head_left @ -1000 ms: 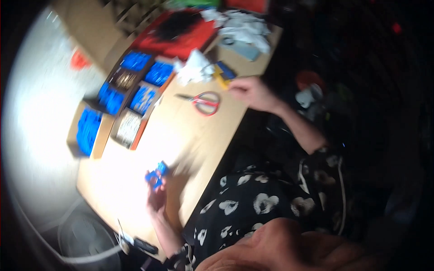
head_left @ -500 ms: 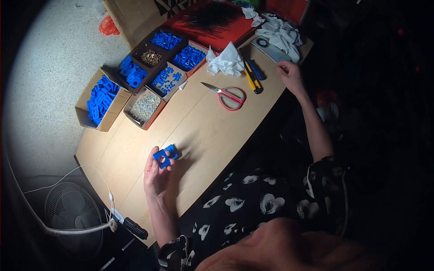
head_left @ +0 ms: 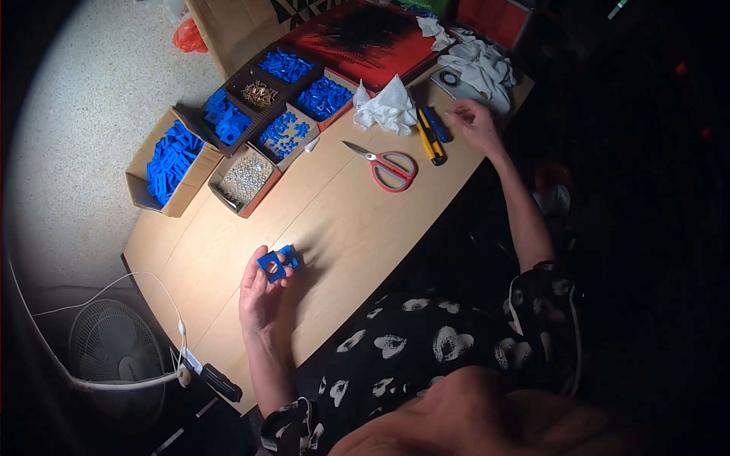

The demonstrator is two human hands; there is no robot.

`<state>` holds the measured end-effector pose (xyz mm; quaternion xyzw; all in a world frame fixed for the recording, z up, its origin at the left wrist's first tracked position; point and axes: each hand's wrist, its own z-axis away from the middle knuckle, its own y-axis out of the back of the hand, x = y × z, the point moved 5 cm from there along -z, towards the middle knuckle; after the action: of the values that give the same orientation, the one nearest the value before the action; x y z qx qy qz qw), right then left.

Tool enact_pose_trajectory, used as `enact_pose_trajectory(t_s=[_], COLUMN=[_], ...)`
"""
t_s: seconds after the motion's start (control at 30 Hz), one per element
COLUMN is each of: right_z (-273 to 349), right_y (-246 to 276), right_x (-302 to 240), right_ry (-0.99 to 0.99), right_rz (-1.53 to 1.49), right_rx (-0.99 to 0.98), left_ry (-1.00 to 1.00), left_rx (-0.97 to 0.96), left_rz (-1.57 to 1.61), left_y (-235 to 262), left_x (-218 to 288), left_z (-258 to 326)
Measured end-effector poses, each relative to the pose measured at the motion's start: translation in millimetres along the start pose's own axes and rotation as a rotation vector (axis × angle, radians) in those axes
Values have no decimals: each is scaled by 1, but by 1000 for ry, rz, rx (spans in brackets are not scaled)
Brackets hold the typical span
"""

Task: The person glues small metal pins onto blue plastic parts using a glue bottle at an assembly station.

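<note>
Over the near left of the table, my left hand [head_left: 260,300] grips a blue plastic part [head_left: 271,267], a square block with a round hole through it. A second blue piece [head_left: 287,255] shows behind the block, partly hidden by it and by my fingers. At the far right, my right hand [head_left: 474,126] hovers by the table edge with its fingers bent inward and their tips close together; whatever is between them is too small to tell. Beside it lie a blue utility knife [head_left: 436,124] and a yellow and black utility knife [head_left: 431,140].
Red-handled scissors [head_left: 392,169] lie mid-table. Boxes of blue parts [head_left: 173,161], a tray of brass pieces [head_left: 258,96] and a box of small silvery pieces [head_left: 245,181] line the far left. White tissue [head_left: 388,106], a phone [head_left: 449,82] and a red tray [head_left: 388,64] sit farther back.
My right hand has shifted slightly left and nearer the blue knife. My left hand still holds the blue part in nearly the same place. The view has tilted a little.
</note>
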<state>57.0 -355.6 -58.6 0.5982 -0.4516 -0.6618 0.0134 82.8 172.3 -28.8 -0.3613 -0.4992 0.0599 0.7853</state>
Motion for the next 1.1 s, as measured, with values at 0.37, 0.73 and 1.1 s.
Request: enact_pose_trajectory(t_s=[0.37, 0.73, 1.1], right_z=[38, 31, 26], right_y=[-39, -32, -65], right_x=[-42, -38, -161], right_ry=[340, 324, 689], right_rz=[190, 116, -336], right_rx=[-105, -111, 46], left_ry=[-18, -24, 2], left_rx=[-5, -37, -58], left_rz=[-1, -15, -44], left_y=[2, 5, -3], left_x=[2, 3, 5], left_z=[4, 1, -2])
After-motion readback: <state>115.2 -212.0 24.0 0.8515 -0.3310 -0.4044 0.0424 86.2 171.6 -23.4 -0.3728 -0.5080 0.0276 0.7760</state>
